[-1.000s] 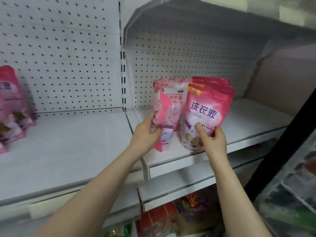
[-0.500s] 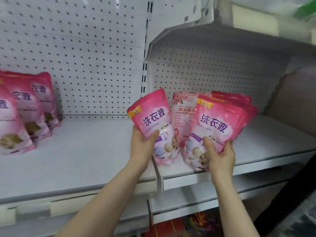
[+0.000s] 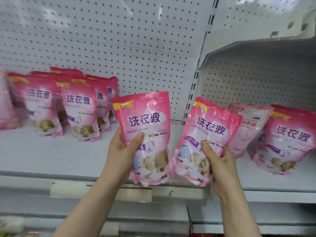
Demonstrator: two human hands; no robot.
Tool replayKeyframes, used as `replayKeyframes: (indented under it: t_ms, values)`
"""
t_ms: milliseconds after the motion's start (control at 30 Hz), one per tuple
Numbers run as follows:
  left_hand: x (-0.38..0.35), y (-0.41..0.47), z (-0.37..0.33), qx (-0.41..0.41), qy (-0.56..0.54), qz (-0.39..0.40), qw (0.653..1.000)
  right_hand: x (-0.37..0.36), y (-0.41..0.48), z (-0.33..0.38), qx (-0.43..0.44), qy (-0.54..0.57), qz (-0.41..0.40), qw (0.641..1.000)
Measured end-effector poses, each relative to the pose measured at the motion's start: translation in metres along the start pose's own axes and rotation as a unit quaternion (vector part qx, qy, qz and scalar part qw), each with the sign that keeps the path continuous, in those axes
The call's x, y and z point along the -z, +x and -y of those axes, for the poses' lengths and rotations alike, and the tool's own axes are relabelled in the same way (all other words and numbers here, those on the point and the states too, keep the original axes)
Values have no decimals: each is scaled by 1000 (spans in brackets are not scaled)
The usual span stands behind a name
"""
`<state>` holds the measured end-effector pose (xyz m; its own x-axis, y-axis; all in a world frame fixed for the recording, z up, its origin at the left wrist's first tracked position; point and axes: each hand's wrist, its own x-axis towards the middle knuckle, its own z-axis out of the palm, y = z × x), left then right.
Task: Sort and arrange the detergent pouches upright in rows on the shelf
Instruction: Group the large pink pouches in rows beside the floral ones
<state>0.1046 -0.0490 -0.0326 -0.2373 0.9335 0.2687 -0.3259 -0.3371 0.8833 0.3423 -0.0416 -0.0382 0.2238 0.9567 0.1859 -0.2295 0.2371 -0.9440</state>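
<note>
My left hand grips a pink detergent pouch by its lower left side, holding it upright above the shelf's front edge. My right hand grips a second pink pouch, tilted slightly right. Several matching pouches stand upright in rows at the back left of the white shelf. On the right shelf section stand a paler pink pouch and another pink pouch, leaning.
White pegboard backs the shelf. A slotted upright post divides the left and right sections. An upper shelf overhangs the right section. Lower shelves run below my forearms.
Both hands have lifted a pouch each off the right section and carried them left. The view has swung left, showing the rows of pouches on the left section.
</note>
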Motion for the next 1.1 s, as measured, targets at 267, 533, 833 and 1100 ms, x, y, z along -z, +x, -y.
replayKeyframes:
  t_ms: [267, 533, 833, 1100]
  values:
    - [133, 11, -58, -17, 53, -15, 998, -114, -42, -19, 1, 21, 51, 998]
    - [269, 24, -109, -46, 69, -75, 994, -236, -74, -49, 26, 30, 52, 998]
    - [363, 41, -140, -72, 31, -160, 984, -377, -54, -89, 46, 15, 140, 989]
    - [388, 57, -144, -79, 53, -181, 979, -448, -33, -119, 44, -56, 201, 977]
